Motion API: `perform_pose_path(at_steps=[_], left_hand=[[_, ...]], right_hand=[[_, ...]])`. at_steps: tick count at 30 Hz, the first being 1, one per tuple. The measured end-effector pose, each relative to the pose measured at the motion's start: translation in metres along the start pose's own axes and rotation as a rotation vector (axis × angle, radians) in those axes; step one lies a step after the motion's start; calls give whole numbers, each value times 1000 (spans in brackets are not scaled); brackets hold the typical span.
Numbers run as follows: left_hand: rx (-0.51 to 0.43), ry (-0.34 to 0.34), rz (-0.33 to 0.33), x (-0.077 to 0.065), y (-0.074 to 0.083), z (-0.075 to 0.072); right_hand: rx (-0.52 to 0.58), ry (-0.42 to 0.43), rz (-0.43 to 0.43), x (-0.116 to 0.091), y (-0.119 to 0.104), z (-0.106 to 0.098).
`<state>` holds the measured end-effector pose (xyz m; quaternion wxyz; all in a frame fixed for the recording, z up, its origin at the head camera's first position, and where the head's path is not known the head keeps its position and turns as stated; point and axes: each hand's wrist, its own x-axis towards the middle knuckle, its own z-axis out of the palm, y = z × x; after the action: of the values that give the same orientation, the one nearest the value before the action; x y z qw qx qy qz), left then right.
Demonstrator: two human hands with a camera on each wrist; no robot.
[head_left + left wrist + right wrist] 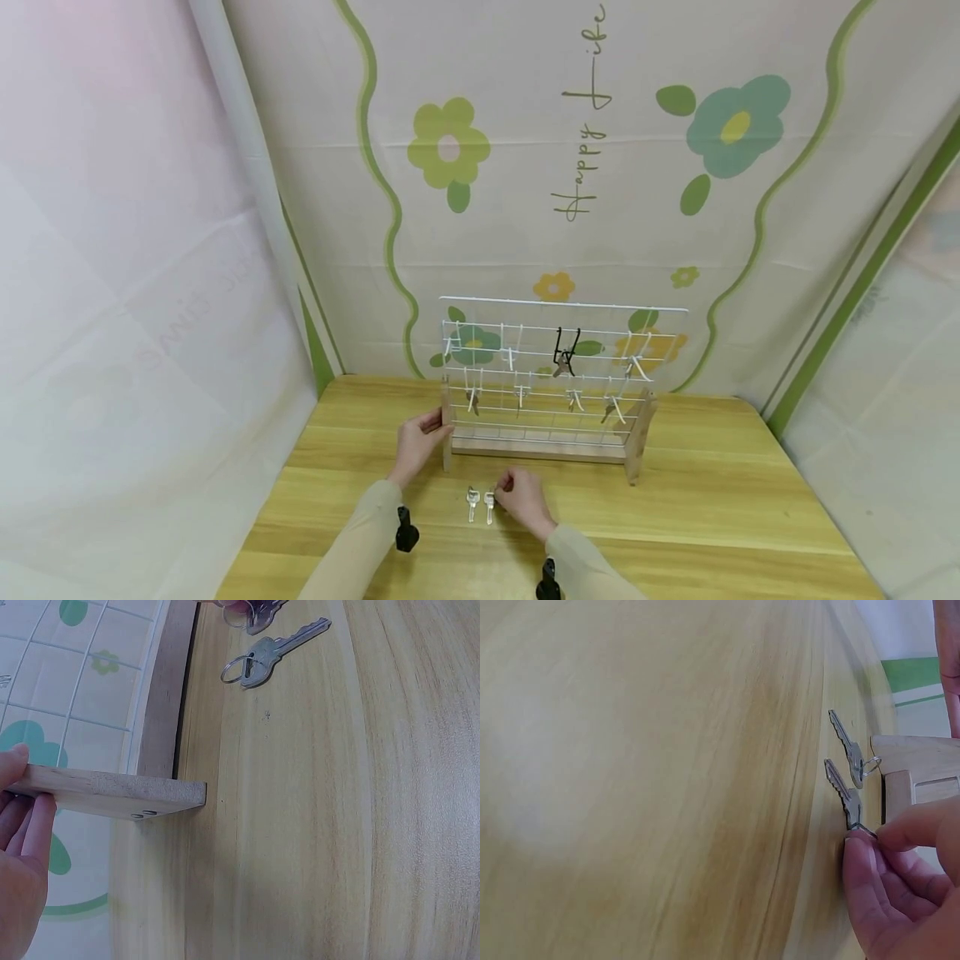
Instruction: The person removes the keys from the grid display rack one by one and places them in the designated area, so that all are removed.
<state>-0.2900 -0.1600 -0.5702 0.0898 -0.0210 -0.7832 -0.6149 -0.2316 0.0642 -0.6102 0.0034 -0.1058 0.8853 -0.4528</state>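
Observation:
My left hand [417,447] grips the wooden side post [112,787] of a wire rack [555,433], thumb on one face and fingers on the other. In front of the rack, my right hand [524,497] pinches the small metal ring of a key [846,796] between thumb and fingers, low over the tabletop. A second key [259,663], with its own ring, lies flat on the table just left of the first. Several keys hang from the rack's white hooks, and one key [562,363] hangs from a black hook in the upper row.
The rack stands on a wood-grain table [720,500] near its back edge. A floral cloth [510,233] hangs close behind it, with more pale cloth at both sides. Hooks jut forward from the rack's grid toward the hands.

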Motion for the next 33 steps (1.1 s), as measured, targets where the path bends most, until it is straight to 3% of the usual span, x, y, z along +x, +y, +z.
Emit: perform_pose_path(at_steps=[11,16,23,29,33], left_hand=[[-28,-7,-13,-2,4,0],[-29,-2,-20,-1,2,0],[5,-3,-16,-5,9,-1],[0,-52,16,-16,36,-8],[1,-68,11,-18,42,-10]], right_hand=[[11,-3,3,-1,-4,-7],[20,42,-66,-1,-10,-19],[54,169,-160,3,-29,-44],[108,281,-146,3,-52,-76],[119,320,-136,1,-66,-100]])
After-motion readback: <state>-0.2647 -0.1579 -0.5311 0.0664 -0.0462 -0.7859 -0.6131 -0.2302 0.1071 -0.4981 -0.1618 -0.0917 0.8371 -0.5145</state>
